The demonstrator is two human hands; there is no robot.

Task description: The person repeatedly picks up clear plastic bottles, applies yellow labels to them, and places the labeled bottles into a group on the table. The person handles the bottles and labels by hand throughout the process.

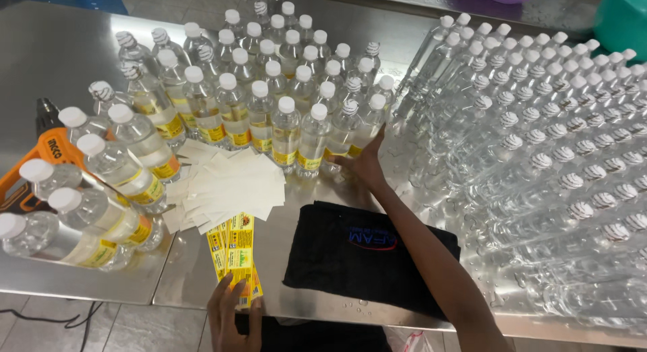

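A: Hands?

B: Left hand (232,311) at the near table edge, fingers pinched on a fanned strip of glossy yellow labels (236,254). The strip lies flat on the steel and points away from the person. Right hand (364,160) is stretched forward, fingers spread and touching the base of a labelled bottle (344,130) in the front row (touching it, not wrapped around it, as far as I can tell).

A: Surface?

B: Brushed stainless table (60,62), wet with droplets on the right. A folded black cloth (364,254), matte, sits under the right forearm.

A: Bottles?

B: Clear plastic cylinders, white ribbed caps. The standing cluster at centre has yellow labels. The unlabelled ones (539,143) lie in packed rows on the right. A few labelled ones lie on their sides at left.

A: Anything else?

B: A loose pile of pale paper backing sheets (229,180) just beyond the labels. An orange heat gun (40,150) at the far left.
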